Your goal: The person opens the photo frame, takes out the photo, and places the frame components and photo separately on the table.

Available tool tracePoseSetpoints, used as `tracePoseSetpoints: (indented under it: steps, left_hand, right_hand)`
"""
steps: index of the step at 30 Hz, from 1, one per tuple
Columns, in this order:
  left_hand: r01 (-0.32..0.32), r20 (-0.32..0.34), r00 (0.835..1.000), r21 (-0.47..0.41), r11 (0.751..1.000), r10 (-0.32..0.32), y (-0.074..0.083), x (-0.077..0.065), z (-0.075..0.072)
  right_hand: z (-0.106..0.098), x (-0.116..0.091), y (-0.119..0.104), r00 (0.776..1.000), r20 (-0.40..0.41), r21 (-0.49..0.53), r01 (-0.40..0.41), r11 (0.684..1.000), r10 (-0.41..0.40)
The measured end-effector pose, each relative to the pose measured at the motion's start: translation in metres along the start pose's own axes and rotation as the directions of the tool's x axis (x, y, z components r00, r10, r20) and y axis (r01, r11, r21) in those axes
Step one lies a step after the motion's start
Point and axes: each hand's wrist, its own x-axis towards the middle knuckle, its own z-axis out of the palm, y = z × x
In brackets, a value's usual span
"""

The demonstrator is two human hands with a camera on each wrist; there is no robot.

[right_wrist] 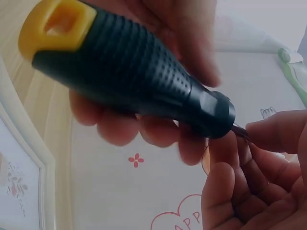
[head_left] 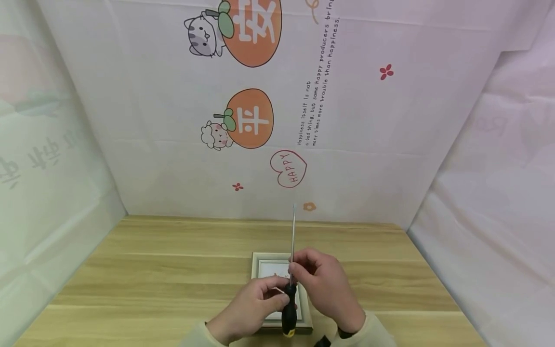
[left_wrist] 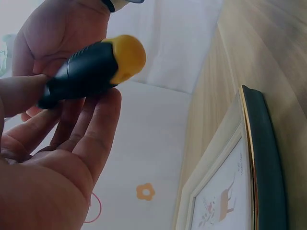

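A screwdriver [head_left: 289, 311] with a black handle, a yellow end and a long thin metal shaft points away from me in the head view, its tip toward the back wall. My left hand [head_left: 247, 306] holds the handle between thumb and fingers. Higher up, my right hand [head_left: 327, 284] pinches the shaft just above the handle. In the right wrist view the ribbed handle [right_wrist: 139, 67] fills the upper left, with the left fingers behind it. Under both hands a picture frame [head_left: 256, 267] lies on the table, partly covered by them.
The wood-grain table [head_left: 173, 270] meets a white printed sheet [head_left: 347, 183] at the back, with more sheets at both sides. A small dark object [head_left: 323, 342] shows at the bottom edge, near the right sleeve [head_left: 368, 335].
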Motion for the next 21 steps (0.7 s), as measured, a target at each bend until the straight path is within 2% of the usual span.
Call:
tracePoseSetpoints:
  steps: [7, 11, 16, 21]
  left_hand:
    - [-0.015, -0.046, 0.999, -0.028, 0.999, 0.014, 0.003, 0.004, 0.002]
    - [0.001, -0.076, 0.997, 0.017, 1.000, 0.000, 0.003, 0.006, 0.002]
    - [0.012, -0.139, 0.990, 0.092, 0.996, 0.001, 0.003, 0.006, 0.001]
    - [-0.011, -0.218, 0.976, 0.055, 0.998, 0.023, 0.005, 0.007, -0.003]
  right_hand:
    - [-0.001, -0.002, -0.001, 1.000, -0.024, -0.009, 0.003, 1.000, -0.003]
    - [-0.001, -0.003, 0.001, 1.000, -0.026, -0.061, -0.005, 0.998, 0.004]
    - [-0.003, -0.008, 0.008, 0.999, 0.047, -0.072, 0.011, 0.997, -0.008]
    - [-0.002, -0.017, 0.014, 0.986, 0.165, -0.093, 0.028, 0.995, -0.012]
